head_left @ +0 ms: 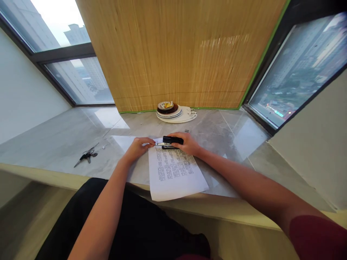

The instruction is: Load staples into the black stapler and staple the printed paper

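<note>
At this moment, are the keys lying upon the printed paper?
No, the keys lie on the gray ledge, apart from the printed paper and to the left of the left hand.

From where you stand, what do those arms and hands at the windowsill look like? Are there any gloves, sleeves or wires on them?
They're a person's arms. The left hand and right hand are bare: no gloves, and no watch or cable shows. A plain dark red sleeve shows high on the right arm; the left arm is bare as far as it shows.
</note>
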Demonstrator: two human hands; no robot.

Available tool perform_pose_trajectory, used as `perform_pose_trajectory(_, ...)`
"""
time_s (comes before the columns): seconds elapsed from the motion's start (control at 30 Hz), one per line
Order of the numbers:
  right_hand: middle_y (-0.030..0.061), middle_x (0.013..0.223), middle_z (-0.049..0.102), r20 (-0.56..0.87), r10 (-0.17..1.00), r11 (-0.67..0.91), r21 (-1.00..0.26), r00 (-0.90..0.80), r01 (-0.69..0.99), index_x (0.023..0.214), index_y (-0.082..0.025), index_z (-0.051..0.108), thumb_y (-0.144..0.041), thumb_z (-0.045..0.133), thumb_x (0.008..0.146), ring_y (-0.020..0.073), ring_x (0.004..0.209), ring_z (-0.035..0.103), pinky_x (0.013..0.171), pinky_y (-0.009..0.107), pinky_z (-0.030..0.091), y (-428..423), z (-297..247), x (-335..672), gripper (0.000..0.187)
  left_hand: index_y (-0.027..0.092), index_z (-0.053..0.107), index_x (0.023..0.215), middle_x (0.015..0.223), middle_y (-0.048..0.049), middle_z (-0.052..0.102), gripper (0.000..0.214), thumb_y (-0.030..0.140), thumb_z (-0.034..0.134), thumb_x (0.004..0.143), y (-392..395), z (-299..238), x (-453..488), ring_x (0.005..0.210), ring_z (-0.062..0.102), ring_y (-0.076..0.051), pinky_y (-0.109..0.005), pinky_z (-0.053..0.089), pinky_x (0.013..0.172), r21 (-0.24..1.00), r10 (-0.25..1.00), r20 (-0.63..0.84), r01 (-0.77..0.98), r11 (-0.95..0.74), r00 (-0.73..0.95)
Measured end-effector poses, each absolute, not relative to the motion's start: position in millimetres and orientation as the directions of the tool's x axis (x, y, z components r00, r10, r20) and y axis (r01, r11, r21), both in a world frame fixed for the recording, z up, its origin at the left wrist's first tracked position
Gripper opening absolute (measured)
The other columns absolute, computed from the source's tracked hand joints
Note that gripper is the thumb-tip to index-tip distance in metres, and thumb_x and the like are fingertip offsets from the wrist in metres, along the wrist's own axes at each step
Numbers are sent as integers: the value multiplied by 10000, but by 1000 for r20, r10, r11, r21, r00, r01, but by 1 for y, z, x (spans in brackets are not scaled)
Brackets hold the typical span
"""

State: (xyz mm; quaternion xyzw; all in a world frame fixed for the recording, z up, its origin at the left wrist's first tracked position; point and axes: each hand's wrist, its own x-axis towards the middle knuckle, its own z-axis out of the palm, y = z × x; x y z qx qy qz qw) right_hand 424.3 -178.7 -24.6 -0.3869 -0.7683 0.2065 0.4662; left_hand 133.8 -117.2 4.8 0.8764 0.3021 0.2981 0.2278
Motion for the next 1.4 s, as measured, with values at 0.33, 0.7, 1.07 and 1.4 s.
perform_pose_trajectory(0.33,84,1189,785,593,682,721,-642,-427,261,1322,-234,719,-292,737,925,233,1023,719,959,400,553,-202,-14,409,402,200,707,1026,980,-27,774,263,295,822,810,-131,-6,158,943,716,-211,-344,566,898,584,615,399,328,-742,680)
perform_pose_trajectory(0.7,77,1232,783,465,849,526,-789,-252,316,1268,-249,769,-397,820,847,278,1106,734,1010,447,569,-213,20,475,449,275,591,1453,1547,-120,566,546,543,639,979,-145,-13,165,1444,496,-339,-565,336,1228,371,575,329,458,-808,749)
perform_pose_trajectory(1.07,95,1012,794,261,723,588,-718,-640,372,1358,-204,720,-392,736,962,209,860,697,761,329,531,-255,8,556,438,293,514,1534,1662,-97,437,591,611,485,1037,-135,-25,159,1542,375,-367,-586,267,1271,185,632,153,606,-774,760)
perform_pose_trajectory(1.4,90,1118,786,318,687,653,-666,-653,362,1435,-250,648,-314,702,991,208,956,712,851,353,561,-264,9,526,452,269,651,1373,1573,-98,545,358,385,563,1047,-164,-3,174,1456,506,-306,-536,382,1227,347,479,274,379,-858,834)
